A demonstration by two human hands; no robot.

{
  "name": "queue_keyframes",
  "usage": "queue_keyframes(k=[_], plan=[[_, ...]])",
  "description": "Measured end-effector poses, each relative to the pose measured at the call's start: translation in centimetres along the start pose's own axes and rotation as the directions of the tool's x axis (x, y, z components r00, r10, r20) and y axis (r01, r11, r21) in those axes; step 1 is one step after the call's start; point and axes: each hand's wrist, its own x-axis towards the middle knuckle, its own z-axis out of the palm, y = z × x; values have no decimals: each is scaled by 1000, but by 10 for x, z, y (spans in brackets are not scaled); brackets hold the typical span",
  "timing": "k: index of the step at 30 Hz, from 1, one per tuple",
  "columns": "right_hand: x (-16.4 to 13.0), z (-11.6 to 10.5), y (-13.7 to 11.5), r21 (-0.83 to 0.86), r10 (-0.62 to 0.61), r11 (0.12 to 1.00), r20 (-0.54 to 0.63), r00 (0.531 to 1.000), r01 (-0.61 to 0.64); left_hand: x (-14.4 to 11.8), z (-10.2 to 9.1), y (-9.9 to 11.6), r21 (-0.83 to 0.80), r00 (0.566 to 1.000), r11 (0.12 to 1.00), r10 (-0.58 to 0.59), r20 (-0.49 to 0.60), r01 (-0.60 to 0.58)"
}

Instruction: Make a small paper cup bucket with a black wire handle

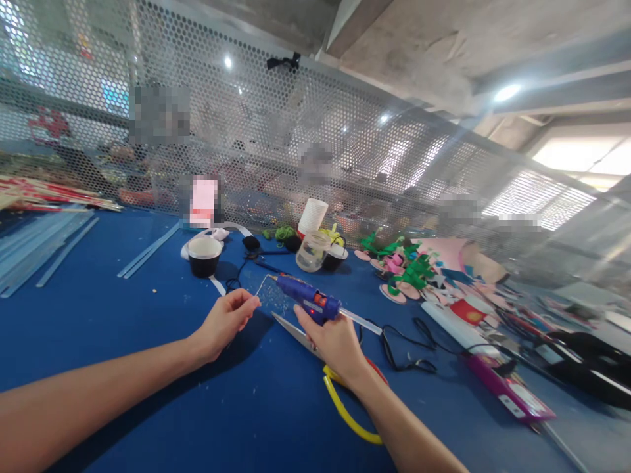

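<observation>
From the head view, the right hand [331, 341] is wrapping its grip closed around the handle of a blue plastic hot glue gun [308, 302], which is lying low over the middle of the blue cloth-covered table [123, 328], its nozzle pointing toward the far-left corner and a clear glue stick sticking out of its back end. The left hand [227, 320] is resting just beside the nozzle, its fingertips pinching together on something too small to make out, so I cannot tell what the grip is holding. A thin silvery strand is running from the nozzle toward that hand. Under the right wrist, scissors with yellow and red handles [345, 394] are lying on the table, blades pointing toward the left hand. Nearer the far edge, a black round cup with a white lid [204, 255] is standing, and well apart from it a clear glass jar [311, 252] with a white stack of paper cups [312, 217] behind. Green and pink foam flower shapes [409, 269] are crowding the right side, beside a black cord [409, 348].
</observation>
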Motion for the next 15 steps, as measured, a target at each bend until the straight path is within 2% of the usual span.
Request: queue_keyframes(k=[7, 15], plan=[[1, 10, -5, 149, 109, 984, -102, 989, -93, 0, 0, 0, -24, 1000, 1000, 2, 11, -2], [1, 8, -8, 178, 138, 977, -83, 987, -122, 0, 0, 0, -15, 1000, 1000, 7, 9, -7]])
